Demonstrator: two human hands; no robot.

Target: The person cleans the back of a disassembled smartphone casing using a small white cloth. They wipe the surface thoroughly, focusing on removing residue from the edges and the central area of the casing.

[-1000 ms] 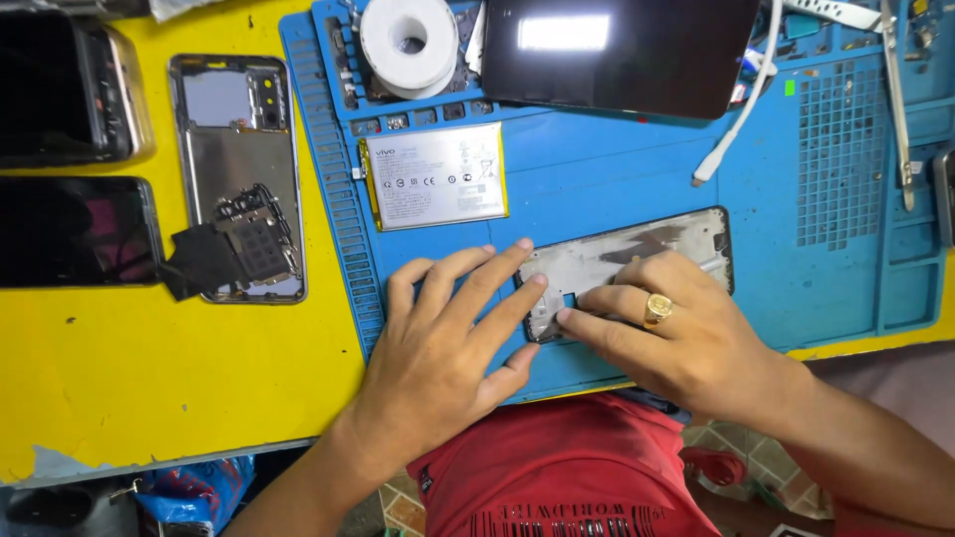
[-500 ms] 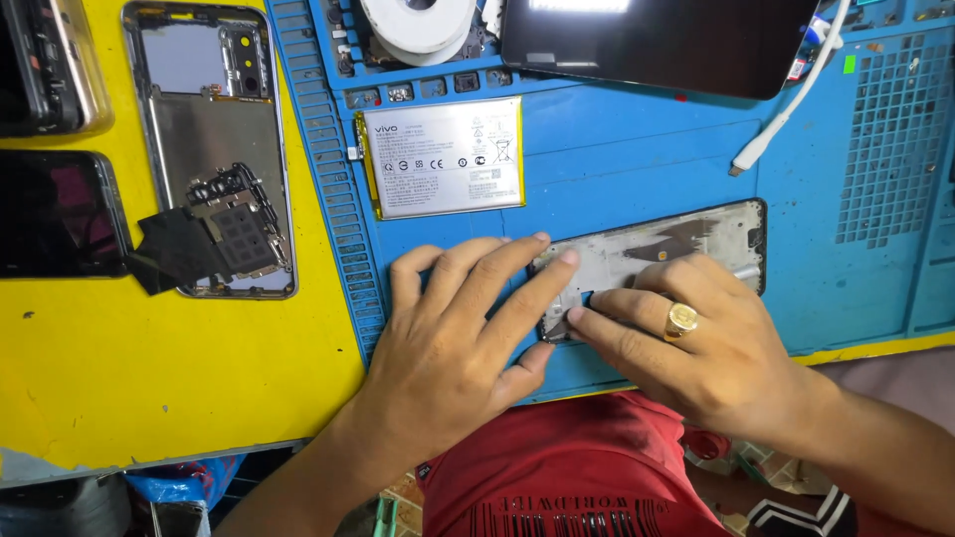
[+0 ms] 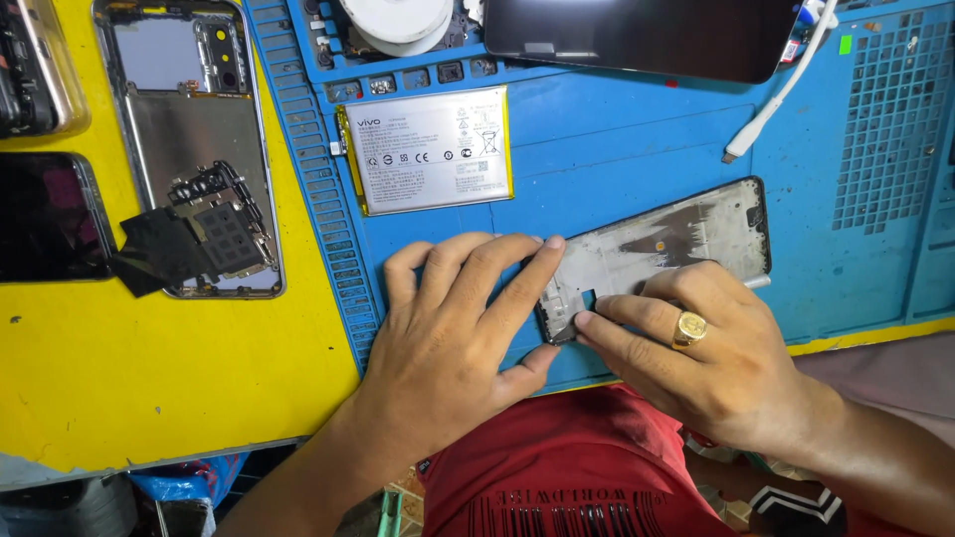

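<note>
Blue mat (image 3: 637, 159) on yellow table (image 3: 149, 368)

Left hand (image 3: 448, 328) flat on blue work mat (image 3: 617, 149), index fingertip against edge of grey phone frame (image 3: 662, 249). Right hand (image 3: 696, 348), gold ring (image 3: 690, 327) on finger, pressing frame's near end. White battery (image 3: 430, 149) just beyond left hand. Opened phone body (image 3: 194, 149) on yellow table (image 3: 149, 378). Dark screen panel (image 3: 637, 35), white tape roll (image 3: 396, 20), white cable (image 3: 771, 109) at far edge.
</note>
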